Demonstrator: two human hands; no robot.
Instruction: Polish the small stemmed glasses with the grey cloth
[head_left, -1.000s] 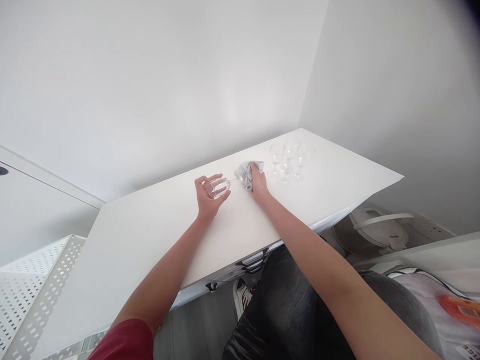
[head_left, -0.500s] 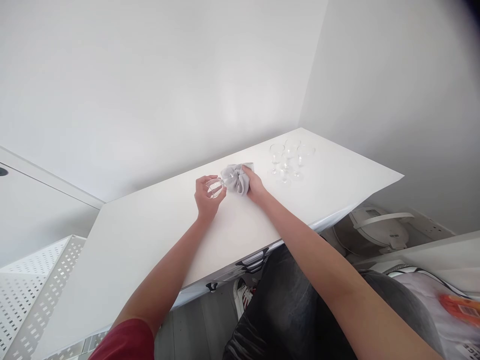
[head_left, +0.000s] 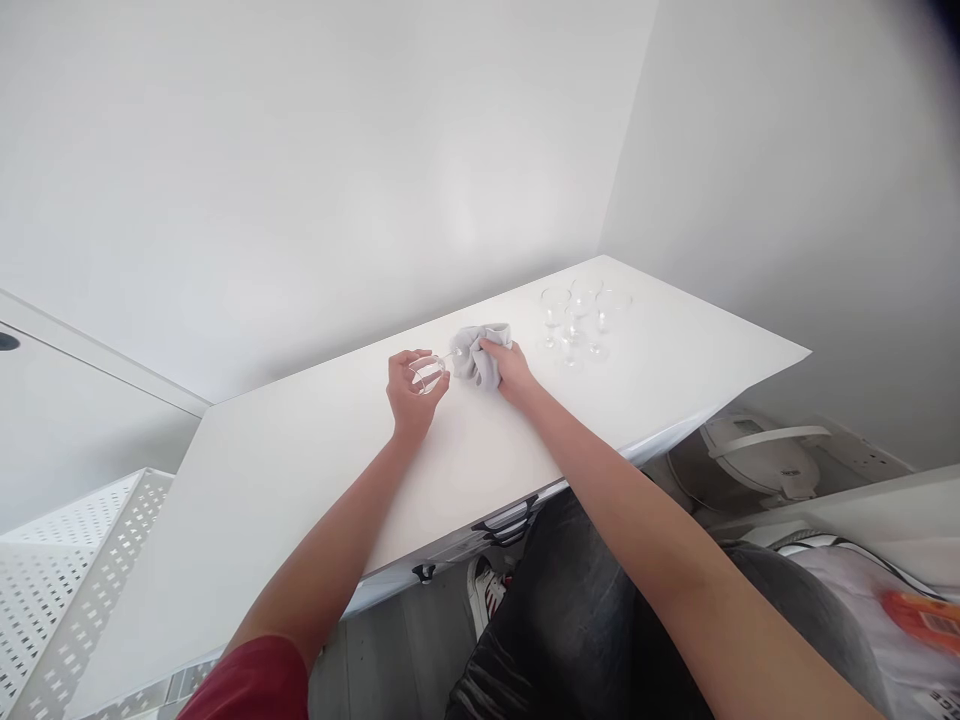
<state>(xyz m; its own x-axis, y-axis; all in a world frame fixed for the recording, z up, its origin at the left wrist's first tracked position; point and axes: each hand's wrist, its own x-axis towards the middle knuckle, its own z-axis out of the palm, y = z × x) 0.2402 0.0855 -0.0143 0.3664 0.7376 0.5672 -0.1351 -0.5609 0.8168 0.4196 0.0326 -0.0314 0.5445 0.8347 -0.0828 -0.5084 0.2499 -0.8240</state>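
My left hand [head_left: 411,392] is closed round the bowl of a clear stemmed glass [head_left: 427,375], held on its side just above the white table [head_left: 300,470]. My right hand [head_left: 510,372] grips a bunched grey cloth [head_left: 474,352] wrapped round the glass's stem and foot, which the cloth hides. Both hands sit near the middle of the table, close to the back wall.
Several more clear stemmed glasses [head_left: 579,318] stand upright to the right, near the corner. Below the table edge are dark drawer handles [head_left: 501,522], a white appliance [head_left: 757,455] on the floor, and my dark trousers. A perforated white panel [head_left: 52,590] is at lower left.
My right hand and the cloth slid left along the stem toward the bowl, then turned slightly. The left hand tightened round the bowl and barely shifted.
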